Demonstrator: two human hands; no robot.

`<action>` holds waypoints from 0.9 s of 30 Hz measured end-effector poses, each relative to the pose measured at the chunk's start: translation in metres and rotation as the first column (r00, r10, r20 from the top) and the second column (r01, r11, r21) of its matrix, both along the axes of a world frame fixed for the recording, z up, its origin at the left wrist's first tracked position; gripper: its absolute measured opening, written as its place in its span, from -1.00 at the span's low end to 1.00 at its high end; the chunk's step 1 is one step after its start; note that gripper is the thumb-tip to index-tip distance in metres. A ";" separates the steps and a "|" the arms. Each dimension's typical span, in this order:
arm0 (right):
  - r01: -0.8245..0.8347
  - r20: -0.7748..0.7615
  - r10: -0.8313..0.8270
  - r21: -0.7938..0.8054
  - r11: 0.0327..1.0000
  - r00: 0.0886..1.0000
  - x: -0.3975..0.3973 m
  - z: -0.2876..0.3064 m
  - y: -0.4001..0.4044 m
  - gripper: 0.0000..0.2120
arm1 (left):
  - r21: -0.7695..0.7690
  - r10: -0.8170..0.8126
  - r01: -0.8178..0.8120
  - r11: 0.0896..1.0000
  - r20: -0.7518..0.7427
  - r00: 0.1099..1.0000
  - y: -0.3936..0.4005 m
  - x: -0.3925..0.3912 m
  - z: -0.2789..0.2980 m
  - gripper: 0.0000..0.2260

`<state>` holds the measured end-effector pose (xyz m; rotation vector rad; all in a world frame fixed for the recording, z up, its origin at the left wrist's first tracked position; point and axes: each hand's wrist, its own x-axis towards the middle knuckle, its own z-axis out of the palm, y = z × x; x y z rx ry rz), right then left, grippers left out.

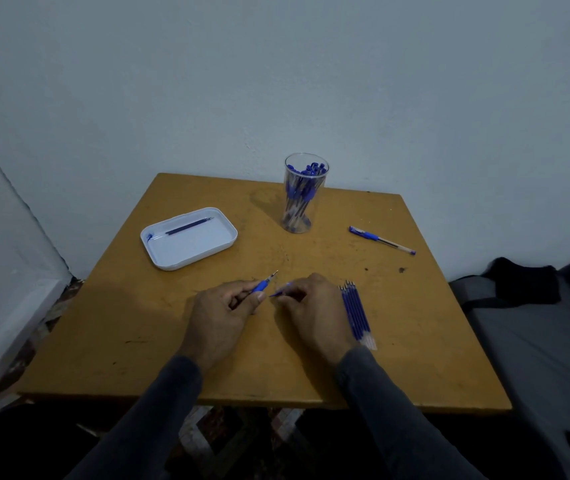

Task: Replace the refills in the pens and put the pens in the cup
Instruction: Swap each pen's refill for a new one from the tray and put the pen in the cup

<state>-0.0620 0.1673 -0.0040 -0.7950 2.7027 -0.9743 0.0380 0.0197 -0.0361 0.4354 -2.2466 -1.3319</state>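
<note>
Nearest, two dark sleeves reach in from the near edge over the wooden table [138, 327]. The left hand [223, 311] has its fingers curled round a pen body with a blue grip [262, 284], thumb pressed along its side; the thin metal tip points far and to the right, clear of the table top. The right hand [311, 306] sits just right of it, fingers bent around a small blue piece [278, 292] whose pointed end sticks out to the left toward the other hand; most of that piece is hidden under the fingers, so what it is cannot be told. The two held parts lie close together but apart.

Just right of the right hand, touching its wrist side in view, a bundle of blue refills [355, 311] lies flat on the table, tips pointing far.

Farther back on the left, a white tray [207, 249] rests on the table with one dark refill [188, 226] lying along its far side and a blue ink smear near its left corner. On the right, well apart from the tray, a capped blue pen [382, 240] lies slanted on the table.

Farthest, near the table's far edge, a clear cup [305, 194] stands upright holding many blue-capped pens [302, 188].
</note>
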 end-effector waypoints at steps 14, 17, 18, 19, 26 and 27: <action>-0.020 -0.080 0.021 0.017 1.000 0.997 0.004 -0.006 0.001 -0.72 | -0.017 -0.024 0.025 1.000 0.021 0.999 0.002 0.002 0.001 -0.78; 0.078 0.198 -0.021 -0.287 0.955 0.980 0.003 -0.003 0.002 -0.80 | -0.003 -0.051 0.051 0.999 0.000 0.999 0.003 0.002 0.006 -0.78; 0.114 0.313 0.010 -0.374 0.921 0.950 0.003 -0.002 0.001 -0.81 | 0.000 -0.058 0.058 0.998 0.007 0.998 0.004 0.002 0.008 -0.78; 0.141 0.380 0.032 -0.418 0.897 0.924 0.004 0.000 0.001 -0.82 | 0.000 -0.065 0.065 0.998 0.016 0.998 0.004 0.003 0.009 -0.78; 0.314 0.585 0.113 -0.577 0.754 0.803 0.012 0.010 -0.003 -0.88 | 0.014 -0.080 0.080 0.997 0.039 0.996 0.007 0.005 0.017 -0.77; 0.339 0.602 0.119 -0.589 0.733 0.789 0.011 0.011 -0.003 -0.87 | 0.017 -0.079 0.078 0.997 0.048 0.996 0.006 0.004 0.016 -0.78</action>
